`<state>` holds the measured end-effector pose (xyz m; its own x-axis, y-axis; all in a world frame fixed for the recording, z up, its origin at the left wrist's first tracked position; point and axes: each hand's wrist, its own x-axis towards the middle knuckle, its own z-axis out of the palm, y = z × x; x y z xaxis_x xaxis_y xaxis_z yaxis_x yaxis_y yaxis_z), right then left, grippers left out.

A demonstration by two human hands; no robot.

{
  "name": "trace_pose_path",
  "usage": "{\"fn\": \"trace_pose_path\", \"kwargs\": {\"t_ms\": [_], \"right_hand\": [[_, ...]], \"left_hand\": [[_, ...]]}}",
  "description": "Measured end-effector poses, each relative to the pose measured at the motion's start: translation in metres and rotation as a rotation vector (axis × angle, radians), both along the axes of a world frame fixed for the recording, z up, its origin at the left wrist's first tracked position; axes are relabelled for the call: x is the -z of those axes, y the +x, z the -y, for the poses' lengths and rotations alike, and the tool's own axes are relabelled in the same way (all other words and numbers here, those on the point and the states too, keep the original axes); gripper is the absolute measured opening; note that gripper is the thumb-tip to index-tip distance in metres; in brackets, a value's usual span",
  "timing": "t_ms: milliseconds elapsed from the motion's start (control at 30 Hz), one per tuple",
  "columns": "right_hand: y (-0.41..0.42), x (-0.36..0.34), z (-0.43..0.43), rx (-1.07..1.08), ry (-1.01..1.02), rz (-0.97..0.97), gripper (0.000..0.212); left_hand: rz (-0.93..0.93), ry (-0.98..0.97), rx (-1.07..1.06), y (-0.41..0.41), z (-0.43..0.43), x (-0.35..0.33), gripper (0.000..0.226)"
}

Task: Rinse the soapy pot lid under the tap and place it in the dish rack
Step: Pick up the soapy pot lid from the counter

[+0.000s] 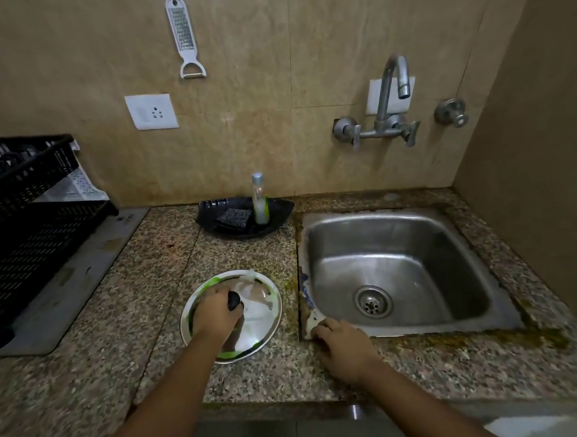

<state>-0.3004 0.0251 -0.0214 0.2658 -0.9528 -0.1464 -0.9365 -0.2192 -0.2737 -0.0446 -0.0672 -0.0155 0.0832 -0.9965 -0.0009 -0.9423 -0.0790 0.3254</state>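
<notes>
Steel pot lid (252,327) soapy on surface (152,325), left hand (215,314) closed around knob (234,300). Right hand (344,347) loosely curled, holding nothing, near sink (397,219). Could slip during lift: slick suds.

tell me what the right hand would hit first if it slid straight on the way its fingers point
The right hand lies flat on the counter with its fingers toward the near-left corner of the sink. Sliding on, it would probably meet that raised steel rim first, though depth is hard to judge.
</notes>
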Motion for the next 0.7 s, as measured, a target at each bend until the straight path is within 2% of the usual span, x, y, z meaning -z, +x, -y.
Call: {"fn": "trace_pose_path", "kwargs": {"t_ms": [100,200,333,400,467,567,633,700], "right_hand": [[-0.010,-0.001,0.009,0.000,0.053,0.110,0.035],[-0.015,-0.008,0.020,0.175,0.107,0.331,0.032],[-0.019,-0.017,0.037,0.383,0.234,0.630,0.048],[-0.024,-0.023,0.046,0.482,0.336,0.822,0.053],[-0.032,-0.031,0.053,0.543,0.448,1.077,0.044],[-0.060,-0.043,0.070,0.580,0.397,1.409,0.022],[-0.081,-0.049,0.084,0.649,0.302,1.575,0.022],[-0.104,-0.053,0.098,0.683,0.241,1.664,0.023]], "left_hand": [[0.004,-0.019,0.010,-0.005,0.000,0.004,0.030],[-0.008,-0.045,0.048,-0.014,-0.006,0.006,0.029],[-0.015,-0.073,0.133,-0.046,-0.010,-0.007,0.041],[-0.043,-0.116,0.178,-0.070,-0.003,-0.027,0.044],[-0.071,-0.162,0.220,-0.095,0.005,-0.051,0.049],[-0.115,-0.208,0.276,-0.142,0.018,-0.083,0.055],[-0.143,-0.239,0.287,-0.169,0.023,-0.096,0.054],[-0.157,-0.264,0.256,-0.189,0.031,-0.098,0.053]]}}
